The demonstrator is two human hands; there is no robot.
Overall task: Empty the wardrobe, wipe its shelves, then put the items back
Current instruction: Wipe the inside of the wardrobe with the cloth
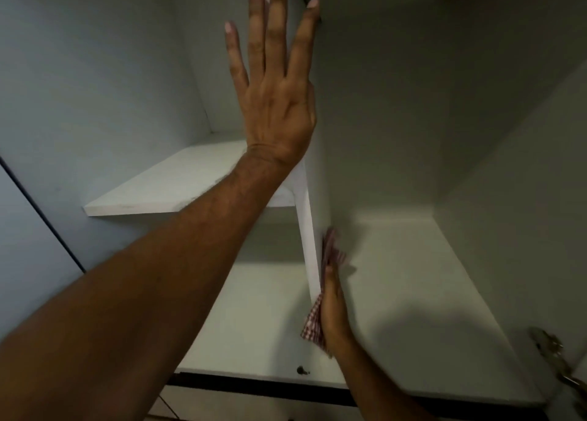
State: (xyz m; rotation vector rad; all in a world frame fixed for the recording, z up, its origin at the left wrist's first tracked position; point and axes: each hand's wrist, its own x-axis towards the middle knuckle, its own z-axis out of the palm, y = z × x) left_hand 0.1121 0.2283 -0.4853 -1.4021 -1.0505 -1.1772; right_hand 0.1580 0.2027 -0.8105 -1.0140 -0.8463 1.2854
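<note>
I look up into a white wardrobe. My left hand (pixel 274 80) lies flat, fingers straight and spread, against the front edge of the upright divider panel (pixel 309 236). Lower down, my right hand (pixel 333 312) presses a red-and-white checked cloth (pixel 313 323) against the right face of that divider; the cloth shows above and below the hand. The hand is blurred and its fingers look straight. An upper left shelf (pixel 178 182) and the wide lower shelf (pixel 413 277) hold nothing.
The right side wall (pixel 524 182) of the wardrobe closes the compartment. A metal door hinge (pixel 552 354) sits at the lower right. A small screw fitting (pixel 301 370) shows near the lower shelf's front edge. A grey door panel (pixel 28 230) stands at the left.
</note>
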